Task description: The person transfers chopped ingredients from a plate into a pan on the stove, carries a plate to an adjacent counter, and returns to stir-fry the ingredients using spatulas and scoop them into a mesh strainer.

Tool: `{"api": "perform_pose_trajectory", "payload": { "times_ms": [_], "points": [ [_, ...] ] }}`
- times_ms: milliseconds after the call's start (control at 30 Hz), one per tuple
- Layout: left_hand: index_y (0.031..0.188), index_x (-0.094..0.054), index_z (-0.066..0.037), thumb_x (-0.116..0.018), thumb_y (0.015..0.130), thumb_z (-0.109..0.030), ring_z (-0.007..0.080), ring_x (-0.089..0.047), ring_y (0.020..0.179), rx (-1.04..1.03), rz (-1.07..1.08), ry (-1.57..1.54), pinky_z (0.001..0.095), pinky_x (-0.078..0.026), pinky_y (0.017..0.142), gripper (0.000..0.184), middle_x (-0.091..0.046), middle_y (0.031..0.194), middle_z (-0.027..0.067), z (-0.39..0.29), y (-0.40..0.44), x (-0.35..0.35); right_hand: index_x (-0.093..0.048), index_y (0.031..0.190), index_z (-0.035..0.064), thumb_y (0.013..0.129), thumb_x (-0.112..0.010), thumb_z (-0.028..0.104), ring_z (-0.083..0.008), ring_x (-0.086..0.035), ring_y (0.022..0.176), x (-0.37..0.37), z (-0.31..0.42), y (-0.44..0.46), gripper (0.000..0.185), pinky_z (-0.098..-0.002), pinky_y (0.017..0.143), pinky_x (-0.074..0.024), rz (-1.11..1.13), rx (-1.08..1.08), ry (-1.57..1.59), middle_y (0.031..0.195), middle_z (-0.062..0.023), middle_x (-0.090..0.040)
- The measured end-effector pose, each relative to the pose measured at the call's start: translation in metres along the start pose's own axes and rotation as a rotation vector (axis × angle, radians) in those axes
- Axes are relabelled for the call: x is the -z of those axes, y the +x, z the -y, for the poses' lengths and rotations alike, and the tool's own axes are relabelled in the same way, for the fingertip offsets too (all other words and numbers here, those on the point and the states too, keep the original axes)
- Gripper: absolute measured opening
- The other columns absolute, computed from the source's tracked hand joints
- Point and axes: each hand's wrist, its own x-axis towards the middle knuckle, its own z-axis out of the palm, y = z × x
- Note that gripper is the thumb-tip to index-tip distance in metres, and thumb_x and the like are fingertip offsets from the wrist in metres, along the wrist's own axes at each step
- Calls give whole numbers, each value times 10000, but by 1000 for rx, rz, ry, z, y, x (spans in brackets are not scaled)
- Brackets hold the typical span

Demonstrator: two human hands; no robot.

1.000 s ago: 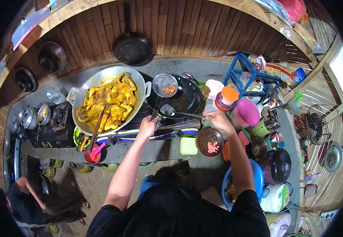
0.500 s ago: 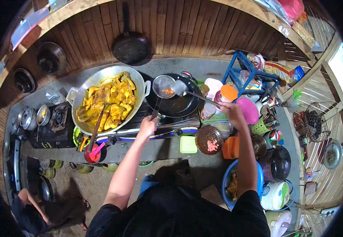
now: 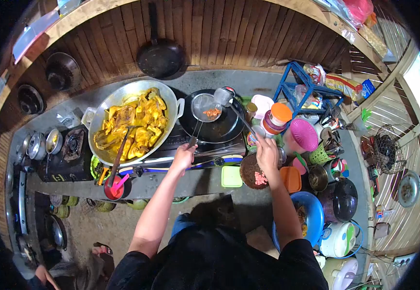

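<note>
My left hand (image 3: 184,157) is closed round the handle of a round mesh strainer (image 3: 203,104), which is over a dark frying pan (image 3: 219,128) on the stove. Small orange-red pieces (image 3: 212,112) lie in the strainer. In my right hand (image 3: 266,153) is the handle of a metal spatula (image 3: 224,97), its head at the strainer's right edge. Below that hand, partly hidden by it, a brown mortar (image 3: 248,174) holds pink pieces (image 3: 260,178). To the left, a large wok (image 3: 104,104) holds yellow chicken pieces (image 3: 137,121) and a wooden-handled utensil.
A light green container (image 3: 231,177) stands by the stove. Jars, a pink basket (image 3: 303,136), an orange container (image 3: 290,179) and a blue basin (image 3: 315,212) are at right. A red bowl (image 3: 114,191) sits below the wok. Another person's arm (image 3: 45,277) shows at lower left.
The spatula has moved from over the strainer to its right edge, and my right hand has come down and left. The strainer has shifted slightly right. The other person has moved lower, mostly out of view.
</note>
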Motion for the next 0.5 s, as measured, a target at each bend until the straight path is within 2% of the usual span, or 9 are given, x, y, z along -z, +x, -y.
{"api": "perform_pose_trajectory", "payload": {
  "times_ms": [100,167,200,300,500],
  "points": [
    [1077,-578,-55,-489,969,-180,75,-285,389,-10,-28,5,259,-190,359,188,-375,526,-33,4,1,3,-654,1157,44,877,-599,117,-326,-555,827,-12,-7,-11,294,-430,744,-470,-26,-53,2,865,-147,-597],
    [1067,-580,-59,-492,971,-183,75,-288,383,-4,-31,10,263,-192,355,180,-379,520,-33,7,2,4,-646,1168,40,878,-590,107,-334,-568,854,-20,-8,-17,303,-435,773,-473,60,-149,-9,912,-155,-622],
    [1064,-581,-61,-490,972,-184,74,-291,385,7,-36,-6,263,-196,356,178,-379,519,-33,6,1,5,-641,1170,35,870,-586,93,-360,-584,907,-22,-7,-18,310,-440,817,-477,92,-183,18,1000,-177,-649],
    [1056,-588,-69,-498,972,-191,70,-308,396,9,-47,-9,263,-214,364,173,-384,520,-40,9,-2,6,-648,1147,20,869,-586,100,-387,-604,955,-33,-4,-19,296,-447,844,-482,166,-283,93,1070,-209,-651],
    [1056,-603,-80,-515,968,-202,64,-331,406,-13,-51,23,262,-240,371,175,-398,523,-57,12,-10,6,-690,1059,58,868,-612,181,-398,-640,919,-55,-3,-5,241,-471,818,-502,153,-374,141,974,-219,-676]
  ]
}}
